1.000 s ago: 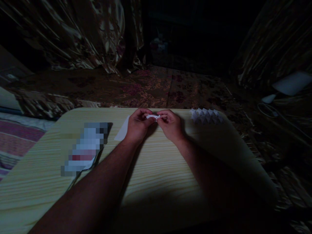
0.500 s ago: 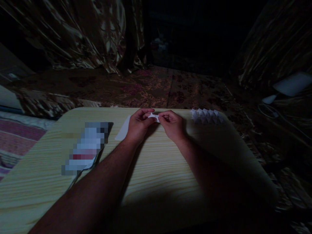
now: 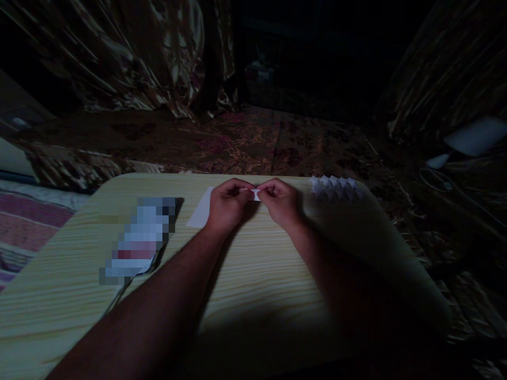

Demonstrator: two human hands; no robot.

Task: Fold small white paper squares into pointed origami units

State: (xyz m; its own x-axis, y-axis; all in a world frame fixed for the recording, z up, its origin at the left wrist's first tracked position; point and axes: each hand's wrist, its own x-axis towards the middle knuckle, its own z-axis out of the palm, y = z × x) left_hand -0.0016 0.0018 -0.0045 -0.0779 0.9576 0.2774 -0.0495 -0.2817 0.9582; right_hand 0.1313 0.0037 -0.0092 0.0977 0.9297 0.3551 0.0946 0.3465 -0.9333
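Note:
A small piece of folded white paper [image 3: 256, 195] is pinched between both hands above the far part of the wooden table [image 3: 253, 253]. My left hand [image 3: 227, 203] grips its left end with thumb and fingertips. From the other side, my right hand [image 3: 280, 200] pinches the right end. The fingers cover most of the paper, so its full shape is hidden. Partly behind my left hand lies a flat white sheet [image 3: 199, 211]. Right of my right hand, several folded white paper pieces [image 3: 336, 188] with pointed tips stand in rows near the far edge.
A blurred-out flat device [image 3: 142, 237], with a cable [image 3: 114, 295] running from it, lies on the table's left side. Patterned cloth [image 3: 237, 140] covers a surface beyond the table. A white lamp-like object [image 3: 475, 136] stands at the right, and striped bedding [image 3: 31, 227] is at the left.
The left fingers have closed in around the paper; its pointed tip, which stood up between the hands, no longer shows. The right hand has barely moved.

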